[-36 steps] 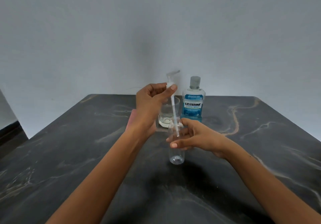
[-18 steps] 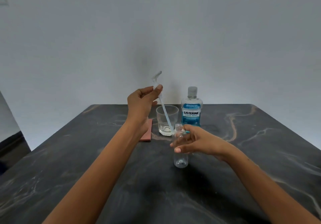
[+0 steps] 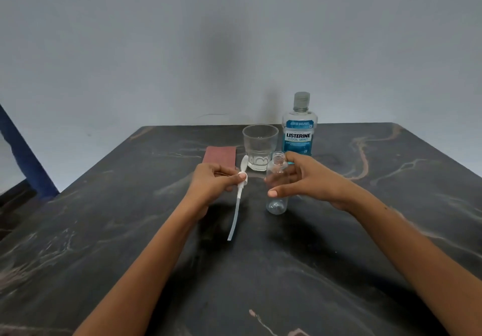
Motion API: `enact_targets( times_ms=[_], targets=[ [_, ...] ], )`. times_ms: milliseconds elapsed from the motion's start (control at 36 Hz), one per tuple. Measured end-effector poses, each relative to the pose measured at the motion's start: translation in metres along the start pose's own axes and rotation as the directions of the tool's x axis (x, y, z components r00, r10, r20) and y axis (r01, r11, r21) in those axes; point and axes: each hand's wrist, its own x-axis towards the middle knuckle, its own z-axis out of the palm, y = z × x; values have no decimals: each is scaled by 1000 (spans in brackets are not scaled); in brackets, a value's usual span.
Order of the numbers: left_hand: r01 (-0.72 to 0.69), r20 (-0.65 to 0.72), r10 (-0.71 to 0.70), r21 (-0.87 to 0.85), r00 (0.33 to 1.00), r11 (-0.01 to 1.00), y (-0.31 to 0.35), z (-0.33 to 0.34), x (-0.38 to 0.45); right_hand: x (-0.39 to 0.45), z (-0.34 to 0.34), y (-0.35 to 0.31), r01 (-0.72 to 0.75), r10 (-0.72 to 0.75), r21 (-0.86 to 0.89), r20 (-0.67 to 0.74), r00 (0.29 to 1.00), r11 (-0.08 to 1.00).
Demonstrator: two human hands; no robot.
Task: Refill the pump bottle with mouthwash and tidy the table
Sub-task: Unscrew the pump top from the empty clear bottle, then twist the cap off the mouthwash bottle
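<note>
pump (image 3: 238,200): I see its tube pointing down toward me, nozzle away
left hand (image 3: 214,183): pinching the pump's collar
right hand (image 3: 305,179): curled round the upright, uncapped pump bottle (image 3: 277,194) standing on the table (image 3: 130,231)
mouthwash bottle (image 3: 299,129): upright, capped, far edge

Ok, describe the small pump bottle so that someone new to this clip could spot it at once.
On the dark marble table, look near the middle, just in front of the glass and the blue Listerine bottle. The pump bottle stands upright there, held by the right hand. It is the smallest of the three, clear, empty and open at its neck.
</note>
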Motion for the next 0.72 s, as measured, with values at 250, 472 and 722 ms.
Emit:
enact_targets(
  times_ms=[250, 472, 722],
  targets=[
    [40, 20, -43, 140, 999, 989, -17, -14, 2, 5, 22, 3, 119, -128, -67, -138, 982, 991],
    [-8, -34, 21, 349, 999, 937, -22, -17, 3, 7, 41, 4, 200, -227, -139, -219, 949, 970],
    [-68, -31, 91, 447, 995, 892, -21, -15, 2, 11, 47, 7, 214, -243, -138, -249, 937, 967]
  ],
)
